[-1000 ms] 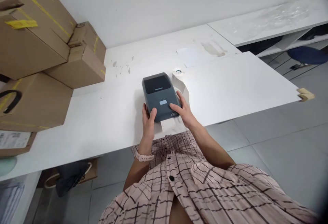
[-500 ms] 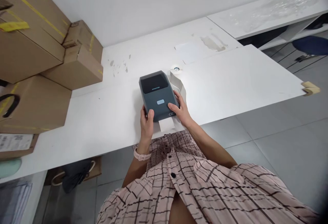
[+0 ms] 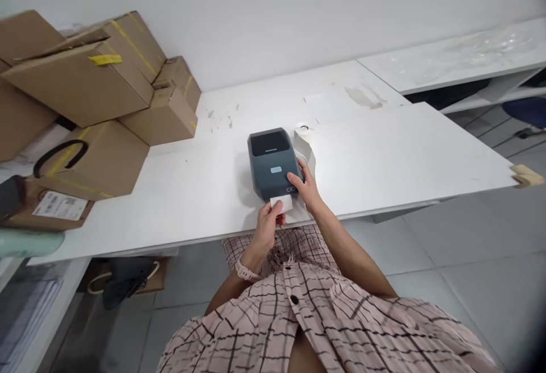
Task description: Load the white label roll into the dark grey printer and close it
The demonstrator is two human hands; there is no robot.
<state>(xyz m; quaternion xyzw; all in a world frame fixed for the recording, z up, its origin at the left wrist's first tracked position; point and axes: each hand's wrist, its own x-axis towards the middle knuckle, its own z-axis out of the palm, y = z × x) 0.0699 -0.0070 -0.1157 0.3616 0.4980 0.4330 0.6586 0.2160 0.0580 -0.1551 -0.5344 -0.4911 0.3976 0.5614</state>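
A dark grey-blue label printer (image 3: 273, 177) stands near the front edge of the white table (image 3: 205, 202). My right hand (image 3: 307, 190) grips its right side, thumb on top near the front corner. A white label (image 3: 283, 203) sticks out of the printer's front. My left hand (image 3: 268, 225) pinches that label's left end between thumb and fingers. Beside and behind the printer a white paper strip (image 3: 303, 146) curves back to a small label roll (image 3: 303, 128).
Cardboard boxes (image 3: 132, 77) are stacked at the left, with a green cylindrical object (image 3: 32, 242) before them. A white sheet (image 3: 326, 107) lies behind the roll. Clear plastic wrap (image 3: 490, 46) covers the far right surface. A padded corner (image 3: 526, 175) marks the table's right end.
My left hand has let go of the printer's left side and moved to the label at its front, now pinching it. My right hand stays on the printer. The view has shifted left.
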